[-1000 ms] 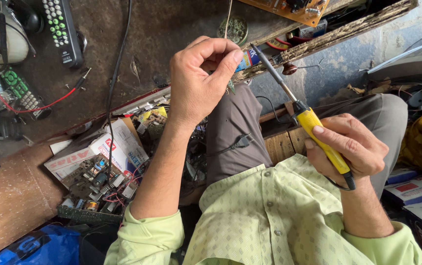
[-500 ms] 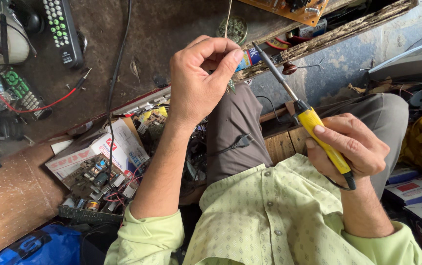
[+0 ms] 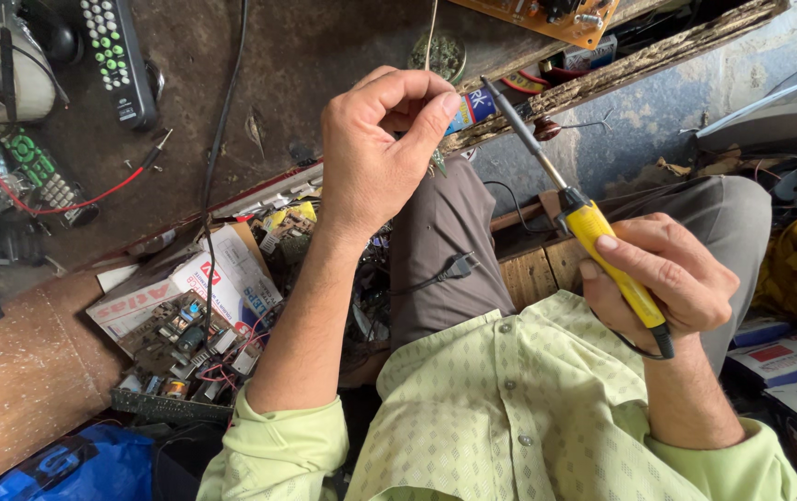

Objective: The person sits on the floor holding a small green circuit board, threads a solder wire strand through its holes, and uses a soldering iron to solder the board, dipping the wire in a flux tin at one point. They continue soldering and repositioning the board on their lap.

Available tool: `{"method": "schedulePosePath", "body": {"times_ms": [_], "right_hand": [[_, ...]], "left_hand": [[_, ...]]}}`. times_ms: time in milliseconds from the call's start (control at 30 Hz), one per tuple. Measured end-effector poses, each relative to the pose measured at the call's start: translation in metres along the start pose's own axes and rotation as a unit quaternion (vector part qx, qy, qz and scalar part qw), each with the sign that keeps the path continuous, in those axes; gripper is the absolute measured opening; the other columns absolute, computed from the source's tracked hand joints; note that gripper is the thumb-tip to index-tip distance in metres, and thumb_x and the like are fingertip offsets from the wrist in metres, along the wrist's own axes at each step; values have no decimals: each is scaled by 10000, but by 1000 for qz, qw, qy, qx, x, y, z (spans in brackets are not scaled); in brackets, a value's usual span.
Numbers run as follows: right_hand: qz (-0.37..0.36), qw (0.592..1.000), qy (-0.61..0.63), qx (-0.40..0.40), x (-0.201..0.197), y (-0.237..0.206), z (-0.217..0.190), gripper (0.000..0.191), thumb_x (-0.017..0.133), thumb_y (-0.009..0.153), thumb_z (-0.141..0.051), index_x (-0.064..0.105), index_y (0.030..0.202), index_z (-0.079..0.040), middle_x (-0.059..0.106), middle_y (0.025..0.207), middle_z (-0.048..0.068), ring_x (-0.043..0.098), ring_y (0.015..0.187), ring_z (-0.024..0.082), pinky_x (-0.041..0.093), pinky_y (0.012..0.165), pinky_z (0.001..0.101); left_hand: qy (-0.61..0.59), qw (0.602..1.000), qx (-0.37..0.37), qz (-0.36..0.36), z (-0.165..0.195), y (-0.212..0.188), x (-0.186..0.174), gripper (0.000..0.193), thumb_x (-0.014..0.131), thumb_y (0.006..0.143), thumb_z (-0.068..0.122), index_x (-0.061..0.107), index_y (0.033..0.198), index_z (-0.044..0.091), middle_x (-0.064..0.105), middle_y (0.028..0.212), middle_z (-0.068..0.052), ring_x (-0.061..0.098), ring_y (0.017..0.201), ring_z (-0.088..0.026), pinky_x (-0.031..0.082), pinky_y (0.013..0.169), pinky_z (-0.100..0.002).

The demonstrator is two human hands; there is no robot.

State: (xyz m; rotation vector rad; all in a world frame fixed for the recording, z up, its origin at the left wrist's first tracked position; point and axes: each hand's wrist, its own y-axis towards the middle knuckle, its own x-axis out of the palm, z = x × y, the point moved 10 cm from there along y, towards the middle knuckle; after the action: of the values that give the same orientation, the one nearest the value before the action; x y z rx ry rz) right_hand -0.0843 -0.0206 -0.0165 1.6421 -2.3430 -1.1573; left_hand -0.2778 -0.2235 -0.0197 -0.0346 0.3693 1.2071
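Right hand [image 3: 667, 278] grips a yellow soldering iron [image 3: 593, 237], its long axis slanting up-left, tip just beside the left hand [image 3: 375, 158], whose thumb and forefinger pinch a thin wire [image 3: 431, 37] over the worktop [image 3: 324, 74].

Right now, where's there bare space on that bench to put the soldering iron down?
Bare dark benchtop shows between the black cable and the left hand. Left of the cable is crowded: remote control, red wires. The box of circuit parts below is full.
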Motion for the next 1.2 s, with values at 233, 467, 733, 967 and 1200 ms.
{"method": "schedulePosePath", "body": {"times_ms": [233,467,733,967,1200], "right_hand": [[52,999,4,13,-28,-17,16,208,802,935,2,717,1122,26,704,938,201,697,734,241,557,672,295],[75,995,-23,62,-53,-49,38,196,793,967,8,713,1144,30,721,951,212,694,749,222,528,658,257],[56,998,7,38,-44,-37,31,208,795,917,46,719,1110,33,707,937,202,691,708,223,526,628,273],[30,998,47,14,-21,-15,13,266,765,834,66,699,1091,40,694,917,224,694,755,261,555,632,298],[27,999,42,16,-14,-16,15,301,763,859,117,706,1143,36,706,965,219,690,734,230,556,661,291]], "left_hand": [[-27,999,-26,12,-7,1,6,107,753,1010,99,763,1039,-4,761,988,-30,746,869,-78,619,789,-223],[-27,998,-25,-48,-6,0,20,190,702,1024,65,717,1193,-21,754,1091,-56,740,964,-91,621,834,-232],[19,999,-28,-13,-2,5,23,99,732,999,55,752,1065,-16,783,947,-46,732,857,-71,610,781,-223],[36,998,-53,-3,-2,6,29,89,729,977,69,759,1000,-12,787,873,-30,741,800,-54,615,737,-220],[21,999,-48,-11,1,3,32,88,723,979,66,752,1004,-13,784,884,-29,739,808,-53,614,752,-218]]}}
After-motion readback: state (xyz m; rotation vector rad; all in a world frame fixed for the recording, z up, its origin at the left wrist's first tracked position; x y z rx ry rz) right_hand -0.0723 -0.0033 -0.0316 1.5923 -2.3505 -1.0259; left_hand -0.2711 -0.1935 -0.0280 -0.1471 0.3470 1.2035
